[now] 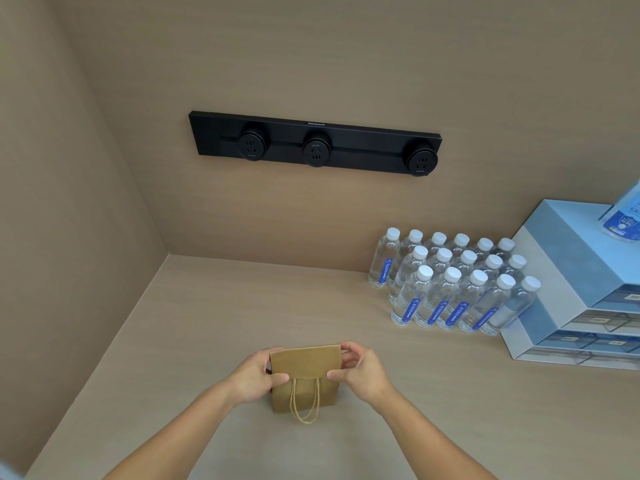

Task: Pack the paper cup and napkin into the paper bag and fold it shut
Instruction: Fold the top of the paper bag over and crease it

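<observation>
My left hand (254, 377) is pinching the left edge of the bag's folded-over top. The paper bag (304, 375) sits upright on the worktop (450, 393) right in front of me, flap down, twine handles (304, 401) dangling over the front. My right hand (360, 370) grips the flap's right edge. Further right stand water bottles (450, 285) and a drawer box (571, 289).

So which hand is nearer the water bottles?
Right. The right hand pinches the bag's right edge, on the side toward the bottles; the left hand holds the bag's far edge.
</observation>
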`<state>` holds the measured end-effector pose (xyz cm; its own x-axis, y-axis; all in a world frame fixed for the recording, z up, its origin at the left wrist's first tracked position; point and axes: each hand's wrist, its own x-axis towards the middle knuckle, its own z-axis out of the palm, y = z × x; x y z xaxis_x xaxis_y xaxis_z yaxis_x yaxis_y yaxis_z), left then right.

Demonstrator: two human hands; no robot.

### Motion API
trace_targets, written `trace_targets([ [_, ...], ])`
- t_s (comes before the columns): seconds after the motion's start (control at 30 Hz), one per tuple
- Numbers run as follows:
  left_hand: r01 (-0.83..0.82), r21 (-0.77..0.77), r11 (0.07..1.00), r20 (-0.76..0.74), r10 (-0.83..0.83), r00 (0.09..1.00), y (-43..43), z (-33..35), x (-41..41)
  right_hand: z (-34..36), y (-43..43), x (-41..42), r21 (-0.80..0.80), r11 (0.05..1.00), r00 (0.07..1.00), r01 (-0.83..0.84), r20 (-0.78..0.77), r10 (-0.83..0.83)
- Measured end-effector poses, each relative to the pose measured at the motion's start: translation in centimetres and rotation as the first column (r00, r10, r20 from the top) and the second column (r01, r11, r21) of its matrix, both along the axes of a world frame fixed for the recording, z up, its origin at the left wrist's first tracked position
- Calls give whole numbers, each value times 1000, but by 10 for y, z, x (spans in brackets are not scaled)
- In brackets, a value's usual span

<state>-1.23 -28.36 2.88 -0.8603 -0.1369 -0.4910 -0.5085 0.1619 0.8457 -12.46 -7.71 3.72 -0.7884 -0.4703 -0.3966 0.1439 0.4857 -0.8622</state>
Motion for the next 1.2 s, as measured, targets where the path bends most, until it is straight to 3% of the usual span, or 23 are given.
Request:
trace_targets([
  [0.17,14,-21,1000,-16,-14,1000,-1,-3,0,-8,2,6,-69,990,989,119,98,-112],
  [0.33,43,-58,997,-42,-46,998,0,-7,2,-8,5,7,-56,997,992,62,109,-56],
  [0.53,55,-134,989,-59,-64,996,-4,1,0,0,5,3,-48,997,998,-68,9,68],
  [0.67,-81,-296,952,-128,44,991,-7,10,0,12,-1,7,58,991,983,-120,-134,126],
  [0.77,-158,-406,900,-173,95,980,-7,19,1,13,-6,2,134,985,946,-105,-292,140],
  [0.87,-155,-482,862,-200,64,978,-5,26,-1,27,-17,0,174,964,891,-201,-376,254],
  [0.97,-100,-570,815,-271,-72,960,5,33,-12,38,-32,0,290,887,744,-358,-486,459],
  [1.03,-52,-629,776,-269,-155,950,12,37,-16,41,-43,3,364,854,688,-372,-509,517],
  [1.2,27,-749,663,-189,-253,949,0,40,-15,50,-34,-5,454,823,675,-343,-490,551],
])
